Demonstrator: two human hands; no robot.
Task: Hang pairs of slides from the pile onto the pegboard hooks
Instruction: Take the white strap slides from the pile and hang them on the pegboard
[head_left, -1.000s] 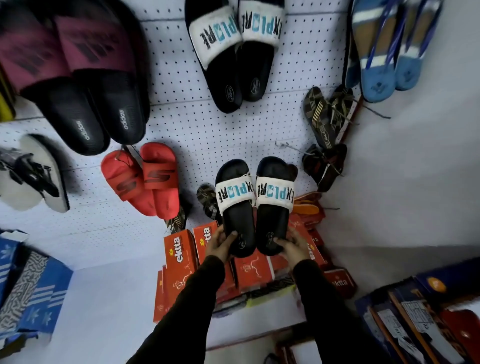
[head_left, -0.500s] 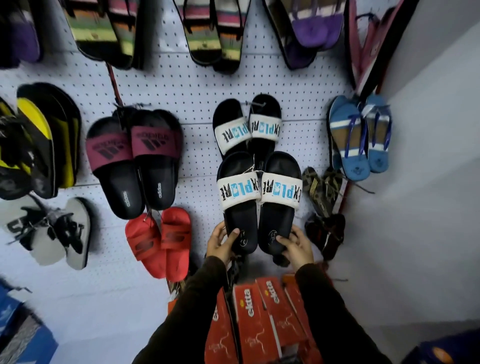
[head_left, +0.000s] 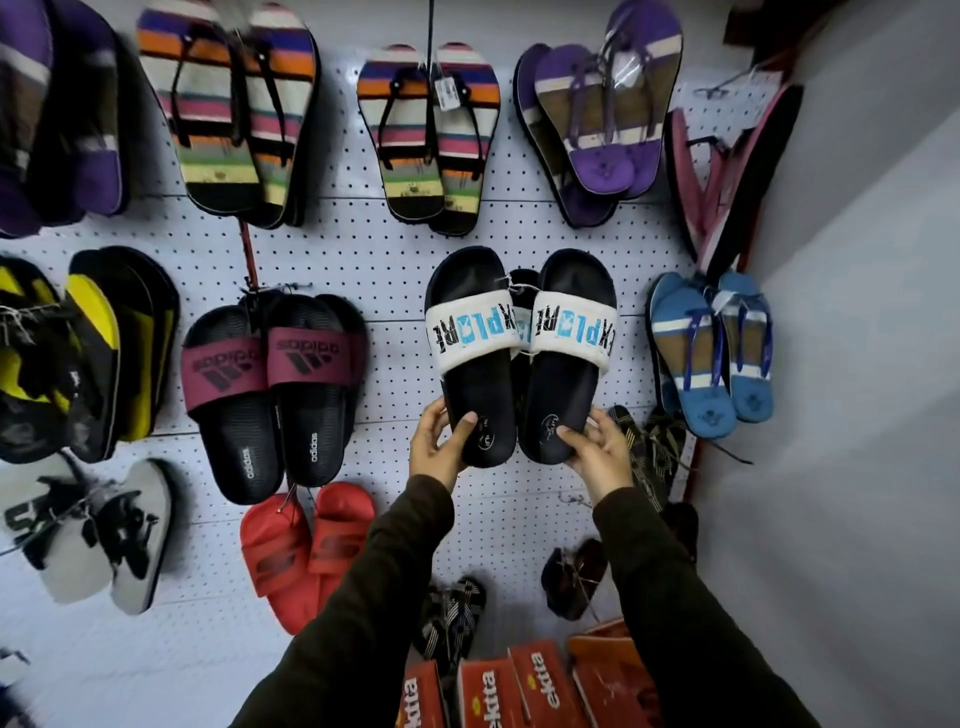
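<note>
I hold a pair of black slides with white straps printed in black and blue up against the white pegboard (head_left: 395, 260). My left hand (head_left: 439, 441) grips the heel of the left slide (head_left: 475, 353). My right hand (head_left: 597, 447) grips the heel of the right slide (head_left: 566, 358). A string joins the pair at the toes. They cover an identical pair (head_left: 521, 312) hanging on the board, of which only a sliver shows between them. The hook is hidden behind the slides.
The pegboard carries maroon-strapped black slides (head_left: 275, 395), red slides (head_left: 306, 551), blue flip-flops (head_left: 711, 358), striped flip-flops (head_left: 431, 135), purple flip-flops (head_left: 597, 119) and more. Orange shoe boxes (head_left: 519, 686) stand below. A grey wall (head_left: 857, 364) closes the right side.
Both hands have raised the pair from low near the orange boxes up the board, over the identical hanging pair. The view has tilted upward with them.
</note>
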